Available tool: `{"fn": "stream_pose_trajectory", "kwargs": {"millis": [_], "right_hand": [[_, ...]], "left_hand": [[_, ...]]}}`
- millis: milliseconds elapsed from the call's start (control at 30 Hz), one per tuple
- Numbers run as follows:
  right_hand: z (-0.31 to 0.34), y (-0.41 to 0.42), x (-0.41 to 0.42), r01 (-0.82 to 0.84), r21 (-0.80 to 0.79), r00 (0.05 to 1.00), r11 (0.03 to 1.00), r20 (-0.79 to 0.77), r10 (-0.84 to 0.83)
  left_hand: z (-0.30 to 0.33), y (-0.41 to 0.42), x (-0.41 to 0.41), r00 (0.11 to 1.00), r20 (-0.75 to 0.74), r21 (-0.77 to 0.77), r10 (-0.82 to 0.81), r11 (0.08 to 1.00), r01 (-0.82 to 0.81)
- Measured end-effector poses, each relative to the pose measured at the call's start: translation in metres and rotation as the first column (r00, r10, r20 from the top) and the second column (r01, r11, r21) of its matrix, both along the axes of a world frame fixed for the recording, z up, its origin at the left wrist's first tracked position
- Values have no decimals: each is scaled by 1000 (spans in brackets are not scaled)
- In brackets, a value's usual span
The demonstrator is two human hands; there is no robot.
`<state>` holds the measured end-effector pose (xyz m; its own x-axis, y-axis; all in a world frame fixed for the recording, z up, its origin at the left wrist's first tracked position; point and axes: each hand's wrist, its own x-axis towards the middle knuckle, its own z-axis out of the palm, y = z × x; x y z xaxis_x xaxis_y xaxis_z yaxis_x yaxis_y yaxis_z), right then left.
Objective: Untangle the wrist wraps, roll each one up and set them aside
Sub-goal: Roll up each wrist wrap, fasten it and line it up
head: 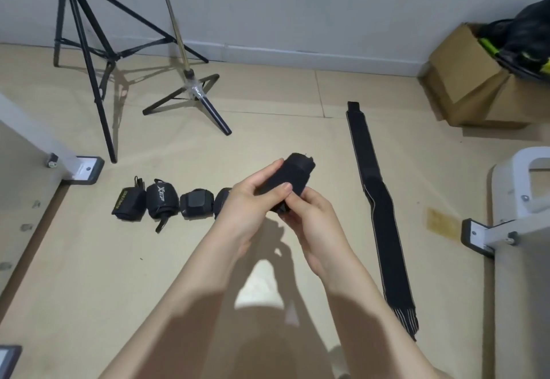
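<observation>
While you held the rolled wrap (293, 183) above the floor (89, 259), your left hand (244, 209) and right hand (312, 218) each had fingers curled tight around it. Done, by the look of it: four rolled wraps (175, 203) lined up on the floor to your left. Left: one long strap (379, 212) lying flat to your right, well apart. Room: open floor beside the row; tripod legs (98, 81) behind, white frame feet (482, 236) at both sides.
</observation>
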<state>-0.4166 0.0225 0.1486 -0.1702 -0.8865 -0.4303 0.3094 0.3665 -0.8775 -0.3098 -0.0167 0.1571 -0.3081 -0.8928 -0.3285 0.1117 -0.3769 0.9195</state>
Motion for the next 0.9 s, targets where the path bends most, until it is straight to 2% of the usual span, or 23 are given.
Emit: {"fn": "stream_pose_trajectory", "kwargs": {"millis": [100,200,300,333,433,500,567,667,767,900], "right_hand": [[5,5,-10,-83,-24,985,996,-153,78],[12,4,-17,-124,5,954,992,-273,121],[18,2,-23,-95,-19,936,995,-341,83],[21,3,-27,-49,-58,939,997,-343,26],[30,7,-38,70,-96,988,993,-129,-82],[25,8,-40,48,-74,987,996,-148,-58],[23,9,-38,80,-70,978,994,-185,-92],[22,7,-36,111,-74,967,991,-221,-125],[20,6,-37,69,-89,977,994,-198,-85],[31,1,-35,-33,-171,937,985,-349,-29]], "left_hand": [[5,-1,3,999,-21,-3,-39,999,39],[7,-1,2,999,-44,14,0,1000,0],[10,0,-6,999,10,-53,39,998,-38],[10,0,-8,998,37,-89,45,995,-42],[8,-1,-6,982,186,-235,29,972,16],[10,1,-3,953,304,-306,4,948,93],[12,4,0,939,342,-317,-22,938,137],[17,5,4,945,323,-313,-57,935,164],[23,5,6,972,214,-273,-98,949,156],[20,1,6,997,24,-253,-68,965,72]]}}
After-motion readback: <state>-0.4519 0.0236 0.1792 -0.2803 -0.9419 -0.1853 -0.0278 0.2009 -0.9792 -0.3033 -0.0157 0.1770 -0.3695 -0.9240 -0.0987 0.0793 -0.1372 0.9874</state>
